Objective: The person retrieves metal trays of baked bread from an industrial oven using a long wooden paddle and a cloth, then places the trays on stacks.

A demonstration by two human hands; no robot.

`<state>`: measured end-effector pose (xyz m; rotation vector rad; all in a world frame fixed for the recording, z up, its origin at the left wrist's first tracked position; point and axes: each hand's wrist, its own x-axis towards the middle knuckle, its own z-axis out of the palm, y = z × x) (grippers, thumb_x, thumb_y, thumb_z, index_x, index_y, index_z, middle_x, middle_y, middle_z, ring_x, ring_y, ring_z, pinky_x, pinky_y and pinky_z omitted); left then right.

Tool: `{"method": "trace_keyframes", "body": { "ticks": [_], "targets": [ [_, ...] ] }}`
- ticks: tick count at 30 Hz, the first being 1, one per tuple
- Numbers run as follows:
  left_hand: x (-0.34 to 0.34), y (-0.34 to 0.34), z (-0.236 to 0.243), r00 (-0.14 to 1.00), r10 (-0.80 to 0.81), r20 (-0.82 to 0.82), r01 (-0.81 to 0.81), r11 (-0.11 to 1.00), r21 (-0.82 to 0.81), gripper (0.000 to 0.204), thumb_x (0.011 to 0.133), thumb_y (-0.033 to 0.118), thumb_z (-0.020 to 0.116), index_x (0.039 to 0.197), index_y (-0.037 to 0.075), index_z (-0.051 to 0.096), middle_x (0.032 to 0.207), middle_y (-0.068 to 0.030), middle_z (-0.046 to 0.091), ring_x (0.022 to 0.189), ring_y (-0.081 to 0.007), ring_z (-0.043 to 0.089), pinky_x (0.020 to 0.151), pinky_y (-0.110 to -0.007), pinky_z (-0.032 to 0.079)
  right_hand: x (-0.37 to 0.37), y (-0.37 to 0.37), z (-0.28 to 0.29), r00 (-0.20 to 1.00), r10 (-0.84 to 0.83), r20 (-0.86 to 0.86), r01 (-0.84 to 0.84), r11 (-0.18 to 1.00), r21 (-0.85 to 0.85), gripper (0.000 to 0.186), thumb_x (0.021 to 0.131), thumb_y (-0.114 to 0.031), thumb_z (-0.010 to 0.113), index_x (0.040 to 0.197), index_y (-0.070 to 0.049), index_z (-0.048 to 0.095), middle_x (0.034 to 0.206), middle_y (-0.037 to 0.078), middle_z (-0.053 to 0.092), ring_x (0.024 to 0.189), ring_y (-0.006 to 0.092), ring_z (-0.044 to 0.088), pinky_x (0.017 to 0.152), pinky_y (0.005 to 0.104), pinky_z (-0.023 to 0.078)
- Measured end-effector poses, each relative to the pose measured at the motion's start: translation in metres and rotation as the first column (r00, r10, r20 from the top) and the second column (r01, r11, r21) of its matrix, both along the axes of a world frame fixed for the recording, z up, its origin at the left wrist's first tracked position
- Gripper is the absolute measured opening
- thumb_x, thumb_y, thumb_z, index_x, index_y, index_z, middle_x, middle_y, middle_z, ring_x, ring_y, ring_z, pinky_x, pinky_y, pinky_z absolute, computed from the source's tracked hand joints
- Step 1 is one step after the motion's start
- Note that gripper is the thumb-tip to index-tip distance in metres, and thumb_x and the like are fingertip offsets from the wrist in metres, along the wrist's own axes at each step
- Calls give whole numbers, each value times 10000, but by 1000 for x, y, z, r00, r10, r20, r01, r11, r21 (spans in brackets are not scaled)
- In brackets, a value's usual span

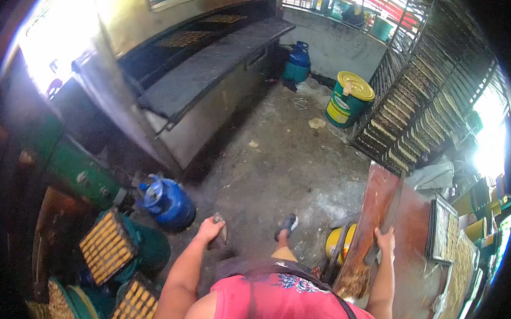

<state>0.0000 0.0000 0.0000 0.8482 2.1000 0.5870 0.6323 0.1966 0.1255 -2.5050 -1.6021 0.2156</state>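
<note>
My left hand (209, 231) hangs over the floor beside a blue gas cylinder (170, 206). Its fingers are closed on a small greyish, cloth-like thing (224, 235), too small to name surely. On my right, a reddish-brown wooden table (412, 227) carries a long dark strip (393, 206), like a flat bar. My right hand (385, 239) is closed around the lower part of this strip; some of its fingers are hidden. Near that hand, a dark-edged tray (442, 230) with pale pieces rests on the table.
Trays of golden baked pieces (106, 247) sit on bins at the lower left. An oven with a dark shelf (213, 65) lines the far left. A tall rack (417, 106) of loaded trays, a green-and-yellow drum (348, 100) and another gas cylinder (297, 62) stand at the back.
</note>
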Motion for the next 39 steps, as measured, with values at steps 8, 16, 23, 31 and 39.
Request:
{"method": "trace_keyframes", "body": {
  "ticks": [8,16,23,31,39],
  "targets": [
    [-7,84,-135,646,-759,-74,623,581,-524,416,941,386,389,1127,139,667,1194,-119,638,1034,-274,646,839,-441,520,37,101,-28,691,105,-715,249,894,373,664,679,-76,580,1312,-17,389,1109,158,586,906,344,601,819,402,500],
    [1,347,-144,935,-214,282,340,767,-544,414,815,425,595,1050,95,684,971,-148,682,875,-228,640,763,-404,500,-89,419,70,658,226,-719,-103,972,211,667,682,80,484,1335,-42,430,934,80,571,758,144,545,677,288,497],
    [-13,773,-16,978,-27,206,13,997,71,623,787,447,666,1191,-20,581,1104,-242,644,972,-330,644,844,-422,498,-221,673,33,662,689,-296,-649,724,235,767,573,21,689,1309,-145,554,957,168,579,921,338,598,796,421,503],
    [-2,1023,140,-5,-144,990,-369,920,132,330,899,244,659,1184,91,598,993,23,668,760,-81,614,691,-245,508,-368,927,65,122,965,-234,-963,172,207,661,639,-83,758,1270,-175,586,1097,163,555,954,356,577,828,424,487],
    [-35,1108,86,-36,364,931,-854,472,-218,551,845,431,633,1258,73,556,1218,-92,617,1094,-257,589,954,-394,441,-510,1175,52,-354,845,-402,-935,-334,122,563,785,-260,731,1277,-62,542,1178,186,561,1056,354,554,904,429,449]
  ]
}}
